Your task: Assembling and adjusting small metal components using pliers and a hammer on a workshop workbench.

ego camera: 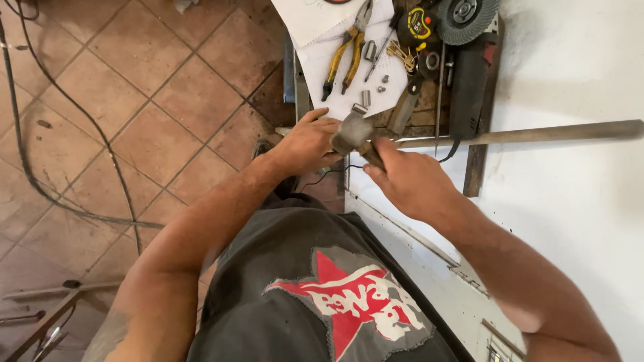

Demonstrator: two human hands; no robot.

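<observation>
Metal hammer head (351, 133) sits between two hands, just off the near edge of the small tabletop (480, 161). One hammer is in view. The left hand (306, 142) is curled beside the hammer head and touches it, with the thumb lying on top. The right hand (409, 179) is closed tight around the hammer's wooden handle close to the head, fingers wrapped under it. Both arms are bent and reach forward from the body. One long wooden pole (537, 134) lies across the near edge of the tabletop and sticks out to the right. On the tabletop there is one pair of pliers with yellow handles (347, 50), lying on white paper (322, 27). Beside them sit one yellow tape measure (418, 23), one bunch of keys (401, 55) and one angle grinder with a round disc (467, 40). Three small metal bits (382, 84) rest on the paper near the pliers.
</observation>
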